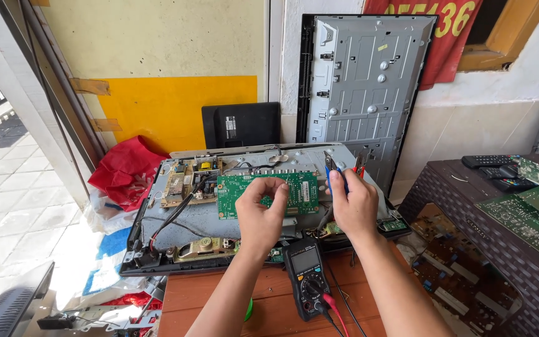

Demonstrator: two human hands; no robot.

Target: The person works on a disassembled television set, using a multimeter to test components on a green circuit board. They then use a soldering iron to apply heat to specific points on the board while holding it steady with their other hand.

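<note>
Head cam, looking down: left hand point(261, 212) is pinched on the lower edge of a green board point(267, 193), fingers closed on it, holding it up over the opened monitor chassis point(176, 224). Right hand point(355, 206) is wrapped tight around blue-handled pliers point(332, 168), tips pointing up just past the board's right edge. The board blocks most of the chassis middle; one tan board point(185, 181) shows to its left. One multimeter point(307, 279) sits on the wooden table point(219, 299) between the forearms, with a red and a black lead plugged in. A bare metal panel point(363, 81) leans on the wall behind. Off right, two remotes point(497, 171) and a few more green boards point(531, 218) sit on a wicker stand. Red bag point(126, 171) on the left.
</note>
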